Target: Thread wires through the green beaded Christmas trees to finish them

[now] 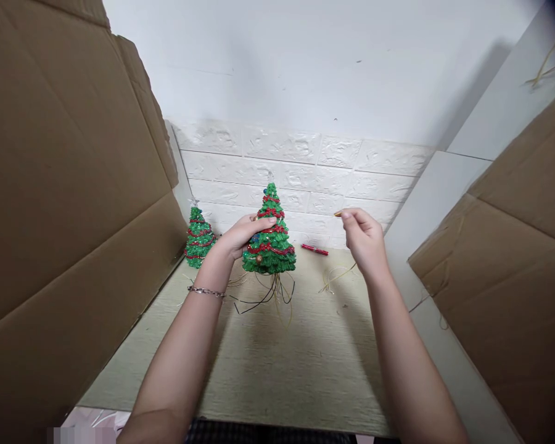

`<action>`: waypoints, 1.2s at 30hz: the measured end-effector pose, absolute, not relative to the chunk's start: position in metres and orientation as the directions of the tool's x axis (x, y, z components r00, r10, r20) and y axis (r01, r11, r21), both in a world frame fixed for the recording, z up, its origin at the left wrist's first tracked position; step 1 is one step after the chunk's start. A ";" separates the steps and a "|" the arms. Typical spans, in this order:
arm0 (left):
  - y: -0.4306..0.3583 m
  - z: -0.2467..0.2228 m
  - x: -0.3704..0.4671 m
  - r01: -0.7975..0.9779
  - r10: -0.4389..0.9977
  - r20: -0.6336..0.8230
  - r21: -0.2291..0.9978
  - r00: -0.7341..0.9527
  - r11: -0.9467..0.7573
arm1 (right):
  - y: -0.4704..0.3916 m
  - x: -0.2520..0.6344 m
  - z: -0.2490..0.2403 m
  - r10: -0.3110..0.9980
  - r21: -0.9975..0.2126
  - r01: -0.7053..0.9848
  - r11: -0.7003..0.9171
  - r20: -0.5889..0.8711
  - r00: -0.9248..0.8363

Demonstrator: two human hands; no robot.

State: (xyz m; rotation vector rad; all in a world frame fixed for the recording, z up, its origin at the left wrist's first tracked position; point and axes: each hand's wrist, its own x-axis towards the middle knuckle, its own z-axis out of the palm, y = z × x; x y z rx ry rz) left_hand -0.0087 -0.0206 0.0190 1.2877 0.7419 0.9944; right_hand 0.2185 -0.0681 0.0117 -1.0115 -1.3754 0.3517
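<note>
My left hand (241, 237) is closed around a small green Christmas tree (275, 262) with red garlands, colored baubles and a clear star on top. It holds the tree upright above the table, the thumb across its front. Dark and yellowish wires (277, 287) hang from the tree's underside. To the right, apart from the tree, my right hand (364, 240) pinches a small gold-colored piece (337, 214) between thumb and fingertips; its exact kind is too small to tell. A yellow wire (337, 275) shows below that hand; I cannot tell whether it joins the piece.
A second decorated tree (196, 243) stands at the table's back left. A red pen-like stick (314, 249) lies near the white brick-patterned wall (277, 145). Cardboard panels stand on the left (74, 185) and right (513, 246) of the table (277, 370).
</note>
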 end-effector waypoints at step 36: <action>-0.015 0.015 -0.007 -0.364 0.930 0.268 0.916 0.250 -0.166 | -0.092 0.167 0.002 0.616 -0.405 0.613 0.678 0.768 -0.173</action>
